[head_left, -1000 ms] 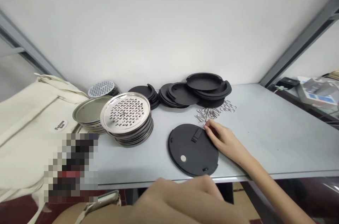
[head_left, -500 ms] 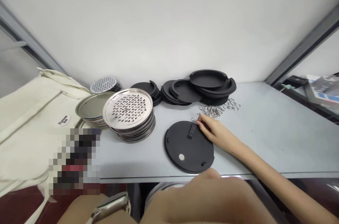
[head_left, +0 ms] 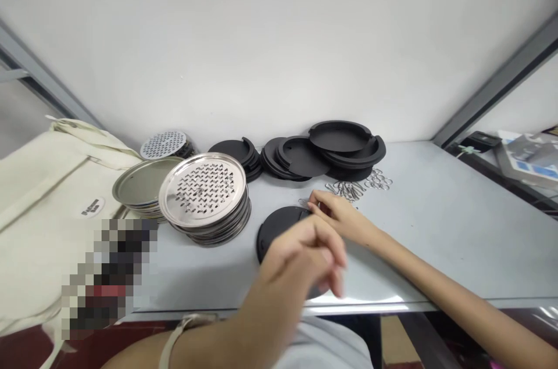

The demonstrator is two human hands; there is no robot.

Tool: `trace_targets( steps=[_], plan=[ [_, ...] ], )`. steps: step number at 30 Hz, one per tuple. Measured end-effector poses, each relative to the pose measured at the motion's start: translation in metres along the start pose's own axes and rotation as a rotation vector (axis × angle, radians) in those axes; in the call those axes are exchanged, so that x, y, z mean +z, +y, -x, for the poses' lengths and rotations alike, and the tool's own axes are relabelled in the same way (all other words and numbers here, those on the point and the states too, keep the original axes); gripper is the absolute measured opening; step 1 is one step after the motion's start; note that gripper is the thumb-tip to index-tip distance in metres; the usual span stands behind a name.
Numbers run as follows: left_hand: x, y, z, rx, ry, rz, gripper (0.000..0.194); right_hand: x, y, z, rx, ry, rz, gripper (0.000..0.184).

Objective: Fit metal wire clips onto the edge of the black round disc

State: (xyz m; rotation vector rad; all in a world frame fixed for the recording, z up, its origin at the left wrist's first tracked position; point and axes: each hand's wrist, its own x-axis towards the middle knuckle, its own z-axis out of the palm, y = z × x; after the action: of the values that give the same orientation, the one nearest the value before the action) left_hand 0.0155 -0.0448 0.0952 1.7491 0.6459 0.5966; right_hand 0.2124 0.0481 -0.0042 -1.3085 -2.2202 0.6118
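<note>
A black round plastic disc [head_left: 279, 226] lies near the table's front edge, partly covered by my left hand. My right hand [head_left: 333, 212] rests at its far right edge, thumb and finger pinched on a small metal wire ring [head_left: 303, 203] that shows beyond the fingertips. My left hand [head_left: 300, 255] hovers over the disc, blurred by motion; its fingers are curled in, and whatever might be inside them is hidden. Just behind my right hand, a pile of metal wire clips [head_left: 346, 189] lies beside several wire rings [head_left: 378, 182].
Stacked metal grater discs [head_left: 203, 192] stand to the left, beside a stack of plain metal discs [head_left: 146, 183]. A smaller grater disc [head_left: 163, 145] sits behind them. Black plastic discs and rims [head_left: 305, 157] are piled along the wall. A cream cloth bag [head_left: 39, 206] covers the far left.
My left hand has risen from the table's front edge to above the black disc. The view has shifted slightly. My right hand keeps its pinch on the ring by the disc.
</note>
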Motion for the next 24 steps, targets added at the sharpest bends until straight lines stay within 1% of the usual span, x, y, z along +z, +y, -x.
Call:
trace_targets(
  steps=[1,2,3,4,5,7,10,13,15,19,22,24],
  plan=[
    [-0.003,-0.014,-0.011,-0.026,0.152,0.053,0.023,-0.001,0.001,-0.002,0.005,0.001,-0.023,0.021],
    [-0.008,-0.029,-0.021,-0.067,0.254,0.06,0.018,-0.003,0.003,-0.004,0.006,-0.003,-0.043,0.021],
    [-0.013,-0.043,-0.029,-0.101,0.308,-0.01,0.011,-0.004,0.004,-0.006,0.003,-0.011,-0.06,0.022],
    [-0.018,-0.055,-0.034,-0.108,0.343,-0.14,0.005,-0.005,0.006,-0.008,-0.002,-0.022,-0.072,0.022],
    [-0.023,-0.065,-0.038,-0.114,0.348,-0.276,0.003,-0.005,0.008,-0.011,-0.003,-0.036,-0.083,0.022],
    [-0.031,-0.077,-0.042,-0.176,0.302,-0.491,0.006,-0.005,0.012,-0.014,0.006,-0.064,-0.099,0.023],
    [-0.034,-0.086,-0.044,-0.244,0.214,-0.738,0.008,-0.003,0.014,-0.014,0.018,-0.106,-0.117,0.024],
    [-0.032,-0.094,-0.048,-0.178,0.129,-0.897,0.009,-0.001,0.012,-0.011,0.041,-0.097,-0.107,0.028],
    [-0.032,-0.101,-0.051,-0.114,0.104,-0.934,0.008,0.001,0.011,-0.009,0.042,-0.108,-0.122,0.025],
    [-0.032,-0.113,-0.052,-0.1,0.134,-0.9,0.014,0.004,0.01,-0.009,0.061,-0.127,-0.169,0.023],
    [-0.032,-0.115,-0.05,-0.088,0.153,-0.86,0.015,0.007,0.012,-0.009,0.078,-0.143,-0.179,0.022],
    [-0.032,-0.115,-0.049,-0.06,0.156,-0.841,0.019,0.009,0.014,-0.008,0.078,-0.155,-0.178,0.021]
  ],
)
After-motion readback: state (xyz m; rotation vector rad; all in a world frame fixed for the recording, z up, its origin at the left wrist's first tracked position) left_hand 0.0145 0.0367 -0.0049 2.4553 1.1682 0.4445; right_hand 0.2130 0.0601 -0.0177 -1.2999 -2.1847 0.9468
